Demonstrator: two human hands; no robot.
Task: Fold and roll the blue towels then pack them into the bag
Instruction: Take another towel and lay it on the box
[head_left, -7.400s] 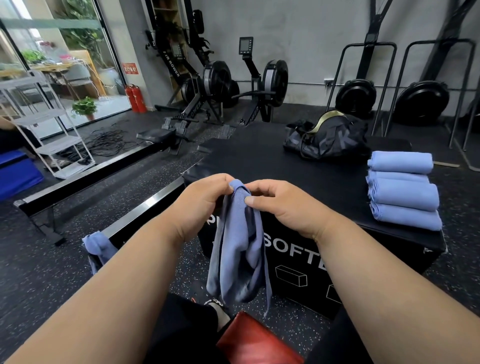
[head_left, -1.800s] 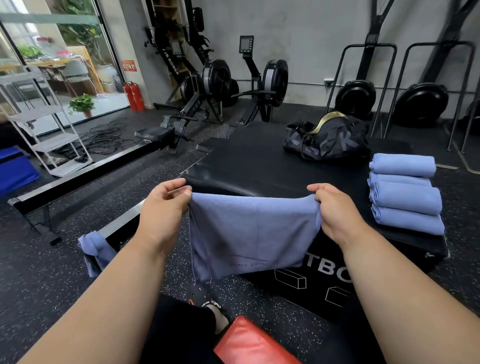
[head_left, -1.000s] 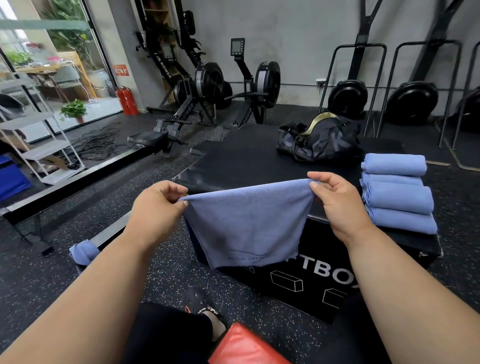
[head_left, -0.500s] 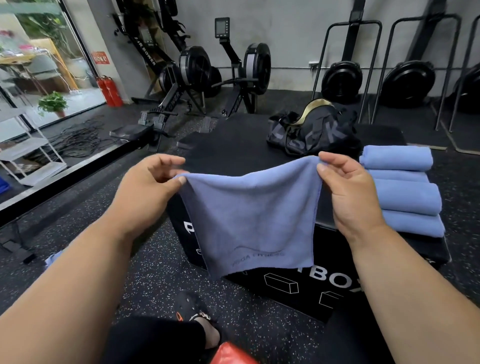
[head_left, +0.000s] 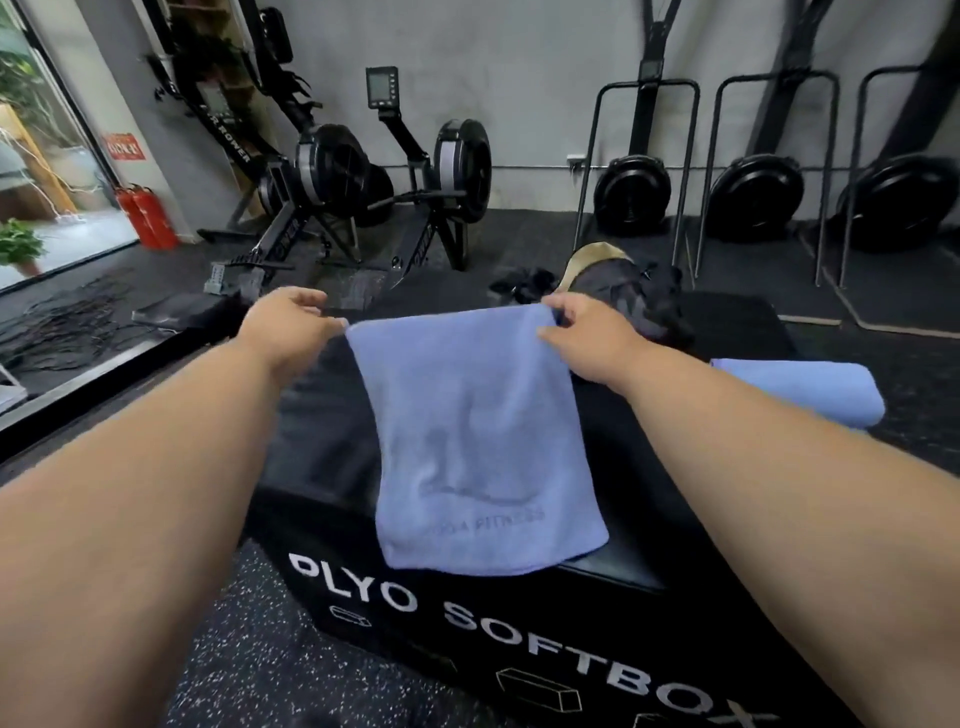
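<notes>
A folded blue towel (head_left: 478, 441) lies spread on top of the black soft plyo box (head_left: 519, 623), its near edge close to the box's front edge. My left hand (head_left: 291, 325) pinches its far left corner and my right hand (head_left: 587, 338) pinches its far right corner. Behind my right hand sits the black bag (head_left: 618, 286) with a gold strap, partly hidden. To the right, a rolled blue towel (head_left: 810, 392) rests on the box, my right forearm covering the rest of that stack.
Two rowing machines (head_left: 363, 176) stand beyond the box on the dark rubber floor. Black fan machines (head_left: 753, 197) with metal rails line the back wall. Red fire extinguishers (head_left: 145, 218) and loose cables (head_left: 57, 327) lie at the left near a glass door.
The towel hung in the air in front of the box before; both hands have carried it forward and laid it flat on the box top. My view has moved closer.
</notes>
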